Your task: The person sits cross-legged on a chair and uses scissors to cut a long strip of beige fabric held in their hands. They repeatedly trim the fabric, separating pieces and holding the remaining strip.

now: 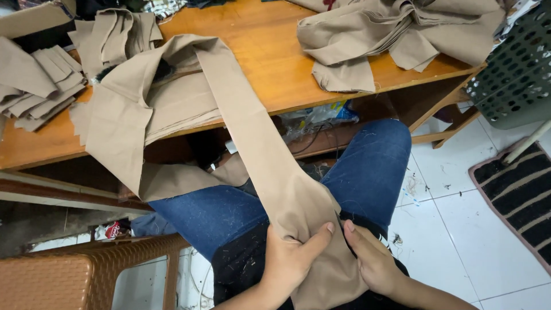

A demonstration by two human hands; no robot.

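Head cam, looking down at the lap: both hands on a long tan fabric strip (252,132). Left hand (290,258) is closed round the strip's near end, thumb up top pressing the cloth, fingers wrapped under. Right hand (373,258) sits just beside it, thumb on the cloth edge, rest of the fingers curled underneath and out of sight, so a grip w/ thumb pinching. Thumbs nearly touching each other.

Strip runs from the lap, over the blue jeans (367,166), up & across the front edge of the wooden table (270,57), where it folds over onto more tan pieces. Its far end lies on the tabletop; near end bunched in the hands.

Around: stack of cut tan pieces (34,86) at table's left, a bigger heap of tan cloth (402,34) top right. Green plastic basket (516,69) at far right, striped mat (519,195) on the white tile floor, brown woven chair (86,275) bottom left.
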